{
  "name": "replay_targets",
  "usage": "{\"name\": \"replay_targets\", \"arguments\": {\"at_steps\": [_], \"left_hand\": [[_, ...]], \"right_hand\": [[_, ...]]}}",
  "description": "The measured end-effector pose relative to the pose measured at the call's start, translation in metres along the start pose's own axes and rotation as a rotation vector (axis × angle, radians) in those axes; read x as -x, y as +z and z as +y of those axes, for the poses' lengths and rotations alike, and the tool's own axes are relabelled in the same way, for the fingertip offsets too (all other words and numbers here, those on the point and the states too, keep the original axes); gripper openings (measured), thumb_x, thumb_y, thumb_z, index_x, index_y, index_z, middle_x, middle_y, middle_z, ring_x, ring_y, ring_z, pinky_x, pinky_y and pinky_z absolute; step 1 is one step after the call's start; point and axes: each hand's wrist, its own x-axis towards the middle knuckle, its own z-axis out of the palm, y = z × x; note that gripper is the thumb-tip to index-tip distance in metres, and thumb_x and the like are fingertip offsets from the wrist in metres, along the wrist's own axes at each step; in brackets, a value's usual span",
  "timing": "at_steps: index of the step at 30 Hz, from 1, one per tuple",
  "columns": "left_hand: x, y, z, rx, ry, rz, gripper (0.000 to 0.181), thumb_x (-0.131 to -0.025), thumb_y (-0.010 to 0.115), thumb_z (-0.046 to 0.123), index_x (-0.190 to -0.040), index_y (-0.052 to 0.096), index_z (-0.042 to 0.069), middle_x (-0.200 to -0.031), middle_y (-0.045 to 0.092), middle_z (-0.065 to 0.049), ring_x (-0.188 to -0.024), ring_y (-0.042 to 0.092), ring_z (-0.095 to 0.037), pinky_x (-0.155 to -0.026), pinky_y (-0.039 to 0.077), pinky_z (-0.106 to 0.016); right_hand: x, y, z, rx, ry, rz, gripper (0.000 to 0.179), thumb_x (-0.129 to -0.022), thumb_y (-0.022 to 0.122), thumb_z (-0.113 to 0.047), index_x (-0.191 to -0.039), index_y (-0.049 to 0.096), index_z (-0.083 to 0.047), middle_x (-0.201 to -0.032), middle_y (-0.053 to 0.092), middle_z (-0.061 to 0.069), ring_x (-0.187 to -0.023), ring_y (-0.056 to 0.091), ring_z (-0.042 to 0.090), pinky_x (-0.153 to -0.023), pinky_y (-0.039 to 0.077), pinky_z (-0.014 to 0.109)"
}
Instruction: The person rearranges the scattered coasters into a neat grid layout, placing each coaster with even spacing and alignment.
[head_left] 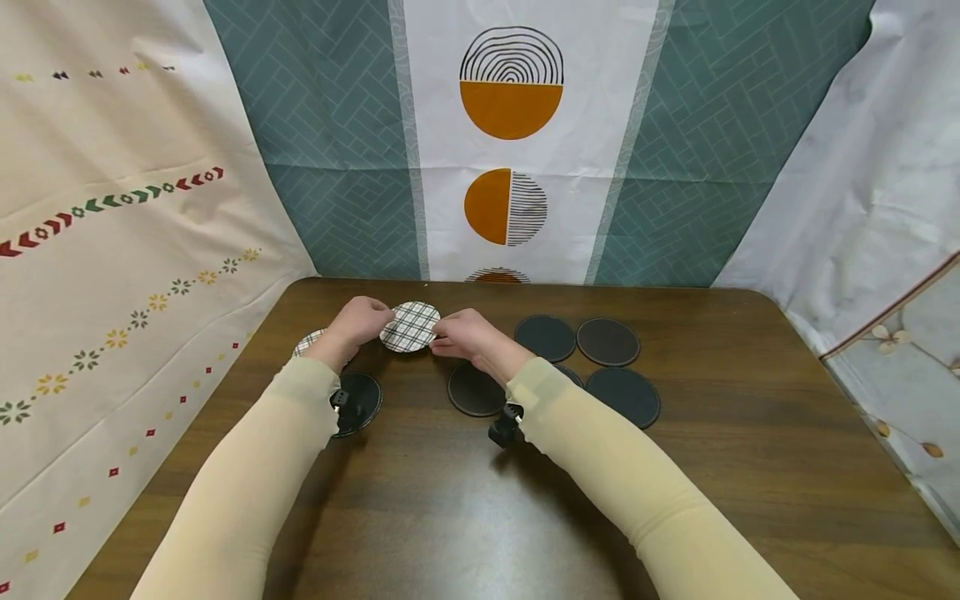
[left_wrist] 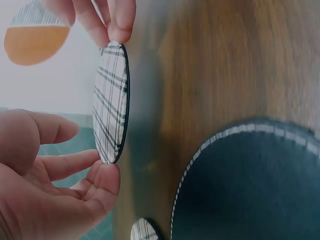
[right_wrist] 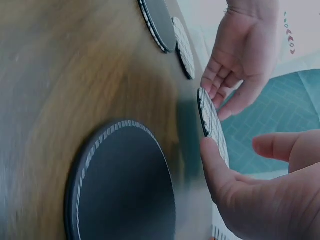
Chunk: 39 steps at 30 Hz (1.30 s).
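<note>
A round black-and-white plaid coaster (head_left: pixel 410 327) with a dark underside is held between both hands near the table's far edge. My left hand (head_left: pixel 360 321) grips its left rim with the fingertips, the thumb standing off in the left wrist view. On the opposite rim, the fingertips of my right hand (head_left: pixel 465 333) hold it, the right thumb (right_wrist: pixel 272 145) also apart. A dark coaster with a stitched rim (head_left: pixel 360 404) lies below my left wrist, and another plaid coaster (head_left: pixel 307 342) is partly hidden behind that hand. Under my right hand lies a dark coaster (head_left: pixel 476 392).
To the right several more dark coasters lie grouped on the wooden table (head_left: pixel 420 500), among them a black one (head_left: pixel 546 337), a brownish one (head_left: pixel 608 342) and a nearer one (head_left: pixel 622 397). My right forearm partly covers another. Patterned cloths (head_left: pixel 337 167) hang around the table.
</note>
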Motion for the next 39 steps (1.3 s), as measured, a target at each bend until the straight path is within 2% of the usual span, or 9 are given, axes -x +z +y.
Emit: {"name": "replay_targets", "arguments": {"at_steps": [6,15,21,26,39], "left_hand": [[0.005,0.007,0.010,0.080,0.008,-0.024,0.043,-0.104,0.046,0.022,-0.134,0.058,-0.006,-0.141,0.050,-0.022,-0.118,0.051,-0.033,-0.103,0.043,-0.049],[0.005,0.020,0.024,0.184,0.024,-0.090,0.047,-0.105,0.047,0.024,-0.143,0.052,-0.003,-0.150,0.043,-0.020,-0.125,0.054,-0.038,-0.110,0.038,-0.052],[0.004,0.029,0.036,0.203,0.040,-0.098,0.046,-0.104,0.047,0.023,-0.143,0.052,-0.003,-0.150,0.044,-0.019,-0.120,0.058,-0.038,-0.110,0.037,-0.051],[0.000,0.038,0.044,0.237,0.053,-0.102,0.044,-0.103,0.048,0.020,-0.139,0.055,-0.004,-0.146,0.048,-0.020,-0.120,0.059,-0.036,-0.107,0.041,-0.047],[-0.002,0.058,0.057,0.296,0.051,-0.121,0.044,-0.102,0.051,0.020,-0.139,0.054,-0.004,-0.145,0.049,-0.019,-0.120,0.060,-0.034,-0.108,0.041,-0.046]], "right_hand": [[0.009,-0.019,-0.004,0.040,-0.015,-0.022,0.052,-0.103,0.053,-0.007,-0.149,0.036,0.010,-0.151,0.038,0.024,-0.124,0.058,0.036,-0.100,0.049,0.040],[0.021,-0.050,-0.007,0.043,-0.029,-0.022,0.051,-0.102,0.053,-0.005,-0.148,0.038,0.010,-0.145,0.044,0.025,-0.124,0.057,0.039,-0.101,0.049,0.043],[0.032,-0.067,-0.010,0.079,-0.039,-0.020,0.051,-0.103,0.053,-0.007,-0.148,0.038,0.010,-0.140,0.049,0.026,-0.125,0.056,0.041,-0.102,0.048,0.044],[0.037,-0.078,-0.012,0.110,-0.042,-0.013,0.050,-0.103,0.052,-0.007,-0.147,0.038,0.011,-0.141,0.047,0.027,-0.125,0.056,0.042,-0.103,0.047,0.044],[0.036,-0.101,-0.011,0.115,-0.014,0.036,0.049,-0.104,0.051,-0.007,-0.147,0.038,0.011,-0.141,0.047,0.027,-0.124,0.056,0.041,-0.103,0.047,0.045]]}}
